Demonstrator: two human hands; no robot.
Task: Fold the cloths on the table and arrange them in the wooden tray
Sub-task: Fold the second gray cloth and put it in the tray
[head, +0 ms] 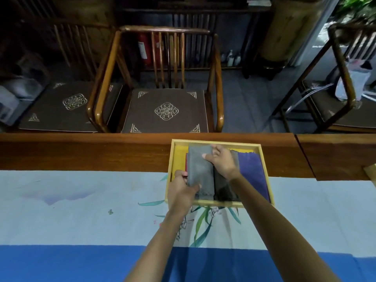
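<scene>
A light wooden tray (215, 141) sits on the table, partly on the pale painted runner. Inside lie folded cloths side by side: yellow (180, 157) at the left, a thin red edge (186, 162), grey (200, 174) in the middle, black (224, 189) and blue-purple (252, 171) at the right. My left hand (183, 189) grips the near left corner of the grey cloth. My right hand (221, 159) presses its far right edge, fingers curled over the fold.
The runner (81, 206) with leaf drawings covers the table's middle; a blue cloth band (61, 263) lies along the near edge. Bare dark wood (101, 151) runs along the far side. Wooden chairs (162, 82) with brown cushions stand beyond the table.
</scene>
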